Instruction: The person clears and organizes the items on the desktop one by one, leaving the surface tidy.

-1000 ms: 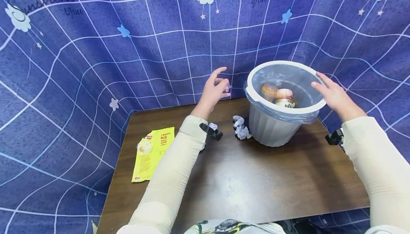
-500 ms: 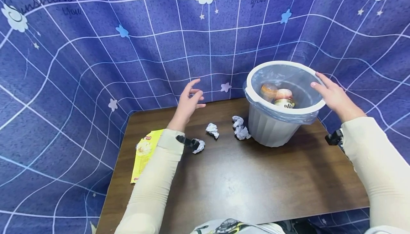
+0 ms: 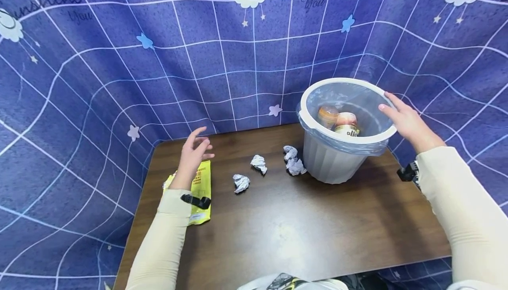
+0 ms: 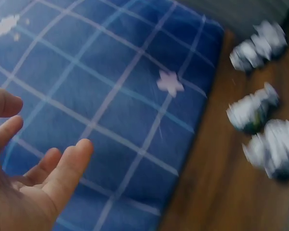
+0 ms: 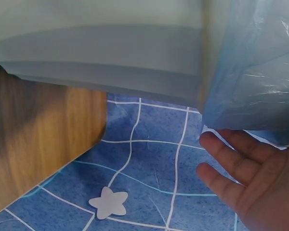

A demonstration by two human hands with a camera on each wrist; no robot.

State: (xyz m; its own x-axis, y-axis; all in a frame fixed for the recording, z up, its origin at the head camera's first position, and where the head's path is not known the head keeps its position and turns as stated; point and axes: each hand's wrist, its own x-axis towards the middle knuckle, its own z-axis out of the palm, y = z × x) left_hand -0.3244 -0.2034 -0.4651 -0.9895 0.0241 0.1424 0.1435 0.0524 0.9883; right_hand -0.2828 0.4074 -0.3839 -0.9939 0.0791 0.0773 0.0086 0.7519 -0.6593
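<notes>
My left hand [image 3: 194, 148] hangs above the yellow food packet [image 3: 203, 184] on the left of the table, fingers loosely bent with nothing between them. In the left wrist view its fingers [image 4: 70, 166] are spread apart. On the right stands a grey trash bin [image 3: 331, 162] lined with a clear bluish bag. My right hand [image 3: 409, 124] holds the bin's right rim, thumb over the inside and fingers along the outside. In the right wrist view those fingers [image 5: 231, 159] lie against the bag's folded edge. Tubs [image 3: 346, 119] and an orange-lidded container [image 3: 327, 117] lie inside the bin.
Crumpled paper balls lie mid-table: one paper ball [image 3: 240, 183] nearer me, another paper ball [image 3: 259, 164] behind it, and a white clump [image 3: 294, 166] beside the bin. A blue patterned curtain [image 3: 222, 60] borders the wooden table [image 3: 317, 232] at back and left.
My left hand has moved left and towards me, from near the bin to above the yellow packet. The right hand stays at the bin's rim.
</notes>
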